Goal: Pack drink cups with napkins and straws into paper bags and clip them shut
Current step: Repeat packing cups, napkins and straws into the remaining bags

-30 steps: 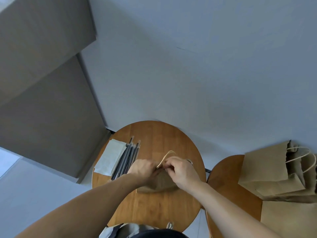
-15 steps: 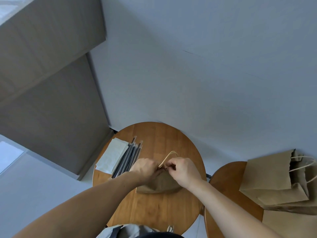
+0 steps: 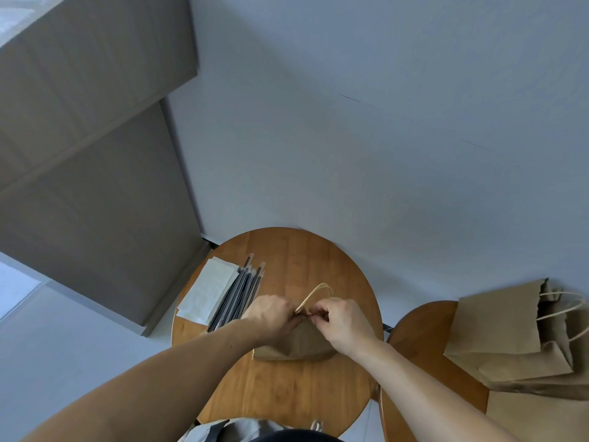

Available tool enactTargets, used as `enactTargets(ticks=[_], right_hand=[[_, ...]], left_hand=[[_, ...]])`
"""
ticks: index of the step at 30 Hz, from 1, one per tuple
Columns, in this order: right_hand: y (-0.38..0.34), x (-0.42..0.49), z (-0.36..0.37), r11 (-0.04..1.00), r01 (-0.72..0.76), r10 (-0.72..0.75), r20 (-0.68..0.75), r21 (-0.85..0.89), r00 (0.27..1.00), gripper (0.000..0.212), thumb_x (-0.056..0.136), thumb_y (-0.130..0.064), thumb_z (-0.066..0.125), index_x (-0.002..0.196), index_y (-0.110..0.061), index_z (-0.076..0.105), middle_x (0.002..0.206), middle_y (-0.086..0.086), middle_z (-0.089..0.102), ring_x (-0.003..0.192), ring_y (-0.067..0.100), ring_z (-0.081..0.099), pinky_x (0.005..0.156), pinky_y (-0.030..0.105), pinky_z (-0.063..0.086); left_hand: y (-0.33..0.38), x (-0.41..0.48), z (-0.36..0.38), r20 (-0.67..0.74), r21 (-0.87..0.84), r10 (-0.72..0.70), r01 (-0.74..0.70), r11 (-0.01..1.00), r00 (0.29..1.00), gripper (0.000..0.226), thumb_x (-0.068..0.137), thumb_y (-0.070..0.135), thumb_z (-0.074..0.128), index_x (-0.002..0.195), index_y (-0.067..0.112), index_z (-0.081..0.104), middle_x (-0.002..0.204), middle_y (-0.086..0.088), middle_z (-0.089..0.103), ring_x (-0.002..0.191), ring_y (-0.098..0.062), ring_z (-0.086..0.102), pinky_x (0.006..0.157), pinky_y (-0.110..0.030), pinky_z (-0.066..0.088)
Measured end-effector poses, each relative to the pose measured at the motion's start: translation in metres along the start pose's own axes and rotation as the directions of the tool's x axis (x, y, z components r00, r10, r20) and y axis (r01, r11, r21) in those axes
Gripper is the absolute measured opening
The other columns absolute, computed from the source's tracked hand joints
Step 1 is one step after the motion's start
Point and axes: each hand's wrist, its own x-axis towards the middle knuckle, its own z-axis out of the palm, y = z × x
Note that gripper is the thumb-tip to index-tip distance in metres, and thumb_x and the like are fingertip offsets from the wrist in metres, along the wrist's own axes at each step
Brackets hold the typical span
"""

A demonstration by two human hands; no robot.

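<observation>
One view, head camera, looking down.

**Task things**
- Bag (image 3: 298, 346): brown paper, upright near the middle of the table (image 3: 287, 253), top gathered to a ridge, handle (image 3: 314, 293) looping up behind the fingers. Contents hidden.
- Left hand (image 3: 271, 315): fingers curled, pinching the gathered top from the left.
- Right hand (image 3: 342, 320): fingertips pinching the same top from the right. Small dark red thing (image 3: 310, 314) between them, probably a clip, too small to confirm.
- Napkins (image 3: 208, 293): white stack at the left rim, touching the straws (image 3: 242, 290).
- Straws: dark, wrapped, in a row, near ends under the left forearm.

**Progress, as judged**
- Done: this bag seemingly filled, now at the closing stage.
- Done or part done: several bags (image 3: 510, 330) leaning together on the side table (image 3: 420, 333), handles out; clipped or not, cannot tell.
- Left: clip to seat here. Napkins, straws and a flat bag (image 3: 541, 416) remaining, so likely more packing. No cups in view.

**Edges and room**
- Bare wood behind the bag up to the far rim, and more before the near rim.
- Little slack on the left, with straws just beside the left hand.
- Wall (image 3: 382, 138) close behind, cabinet (image 3: 95, 170) to the left.
- Side table just beside on the right, its near-left part free for setting down.
</observation>
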Motion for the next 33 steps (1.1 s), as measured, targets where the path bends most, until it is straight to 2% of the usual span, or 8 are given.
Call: enactTargets(ticks=[5, 9, 14, 19, 23, 27, 30, 33], right_hand=[[-0.004, -0.001, -0.001, 0.998, 0.01, -0.012, -0.025, -0.059, 1.0, 0.016, 0.093, -0.026, 0.063, 0.096, -0.017, 0.076, 0.091, -0.003, 0.073, 0.082, 0.013, 0.066, 0.076, 0.032, 0.053], [-0.004, 0.0, -0.003, 0.993, 0.037, -0.038, -0.002, -0.111, 0.999, 0.016, 0.093, -0.022, 0.061, 0.096, -0.015, 0.075, 0.093, -0.002, 0.069, 0.087, 0.014, 0.063, 0.077, 0.031, 0.051], [-0.007, 0.007, -0.005, 0.973, 0.078, -0.066, 0.059, -0.219, 0.996, 0.022, 0.096, -0.027, 0.055, 0.103, -0.016, 0.073, 0.098, 0.0, 0.064, 0.092, 0.018, 0.061, 0.081, 0.036, 0.051], [-0.011, 0.009, -0.004, 0.974, 0.138, -0.141, -0.008, -0.18, 0.99, 0.015, 0.095, -0.019, 0.06, 0.102, -0.013, 0.071, 0.097, 0.002, 0.065, 0.091, 0.022, 0.062, 0.079, 0.037, 0.053], [-0.011, 0.008, -0.002, 0.978, 0.134, -0.146, -0.066, -0.157, 0.987, 0.007, 0.092, -0.015, 0.064, 0.096, -0.013, 0.07, 0.093, 0.002, 0.068, 0.087, 0.021, 0.064, 0.076, 0.037, 0.054], [-0.011, 0.009, -0.002, 0.98, 0.131, -0.145, -0.091, -0.15, 0.985, 0.005, 0.092, -0.016, 0.064, 0.095, -0.014, 0.068, 0.094, 0.001, 0.07, 0.087, 0.019, 0.065, 0.075, 0.034, 0.055], [-0.01, 0.011, -0.003, 0.979, 0.13, -0.145, -0.087, -0.155, 0.986, 0.009, 0.093, -0.017, 0.063, 0.098, -0.014, 0.071, 0.095, 0.001, 0.071, 0.088, 0.019, 0.066, 0.076, 0.033, 0.055], [-0.008, 0.012, -0.002, 0.979, 0.137, -0.15, -0.083, -0.148, 0.985, 0.013, 0.094, -0.015, 0.062, 0.101, -0.014, 0.073, 0.096, 0.001, 0.072, 0.089, 0.019, 0.066, 0.078, 0.034, 0.055]], left_hand=[[-0.001, 0.0, 0.0, 0.008, 0.018, 0.011, -0.011, 1.0, 1.0, 0.038, 0.101, 0.049, 0.037, 0.112, 0.03, 0.068, 0.095, -0.001, 0.071, 0.087, -0.022, 0.065, 0.076, -0.037, 0.053], [-0.001, 0.002, 0.0, 0.017, 0.036, 0.018, -0.018, 0.999, 1.0, 0.04, 0.102, 0.05, 0.034, 0.112, 0.029, 0.067, 0.093, 0.0, 0.071, 0.085, -0.021, 0.065, 0.076, -0.038, 0.053], [0.003, 0.002, -0.001, -0.011, 0.026, 0.032, -0.032, 0.999, 0.999, 0.037, 0.102, 0.048, 0.036, 0.103, 0.026, 0.065, 0.09, -0.003, 0.07, 0.083, -0.026, 0.065, 0.066, -0.034, 0.045], [0.004, 0.001, -0.005, 0.014, 0.054, 0.013, -0.014, 0.998, 1.0, 0.038, 0.103, 0.048, 0.033, 0.09, 0.022, 0.059, 0.091, -0.007, 0.069, 0.084, -0.029, 0.064, 0.066, -0.035, 0.042], [0.005, 0.0, -0.005, 0.018, 0.06, 0.018, -0.019, 0.998, 1.0, 0.038, 0.103, 0.047, 0.033, 0.091, 0.021, 0.058, 0.092, -0.008, 0.069, 0.085, -0.03, 0.063, 0.071, -0.038, 0.047], [0.004, 0.001, -0.007, 0.026, 0.051, 0.023, -0.025, 0.998, 0.999, 0.033, 0.104, 0.047, 0.031, 0.081, 0.026, 0.044, 0.088, -0.008, 0.067, 0.08, -0.029, 0.062, 0.07, -0.038, 0.046], [0.002, 0.003, -0.007, 0.023, 0.055, 0.033, -0.034, 0.998, 0.999, 0.034, 0.104, 0.048, 0.031, 0.081, 0.026, 0.044, 0.086, -0.007, 0.067, 0.078, -0.027, 0.062, 0.069, -0.037, 0.047], [0.001, 0.005, -0.005, 0.027, 0.061, 0.043, -0.045, 0.997, 0.999, 0.039, 0.104, 0.049, 0.031, 0.089, 0.021, 0.054, 0.086, -0.005, 0.067, 0.077, -0.026, 0.061, 0.069, -0.037, 0.048]])
